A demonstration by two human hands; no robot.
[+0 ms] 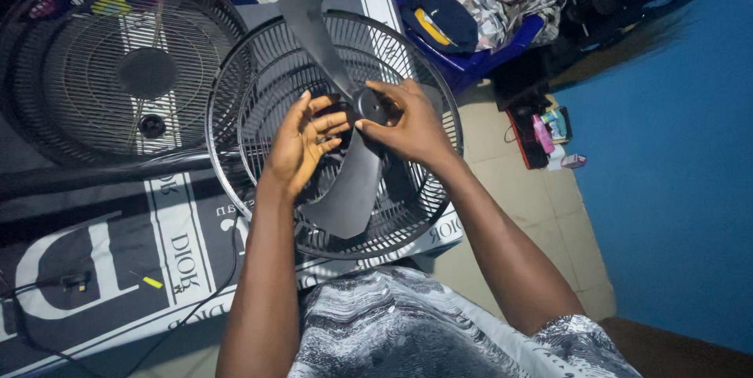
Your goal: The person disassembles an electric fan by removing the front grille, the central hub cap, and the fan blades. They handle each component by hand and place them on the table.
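Observation:
A grey plastic fan blade [349,190] sits inside a round wire fan guard [235,150] lying on a printed black-and-white sheet. My right hand [408,123] pinches the dark hub cap [369,105] at the blade's centre. My left hand [302,143] rests beside the hub with fingers spread, touching the blade near its middle. One blade points up toward the far edge, another points down toward me.
A second wire fan guard [118,64] lies to the left. A small yellow-handled tool [149,281] and a black cable [47,288] lie on the sheet. A blue basket of clothes [478,17] and small items [545,135] stand on the tiled floor beside a blue wall.

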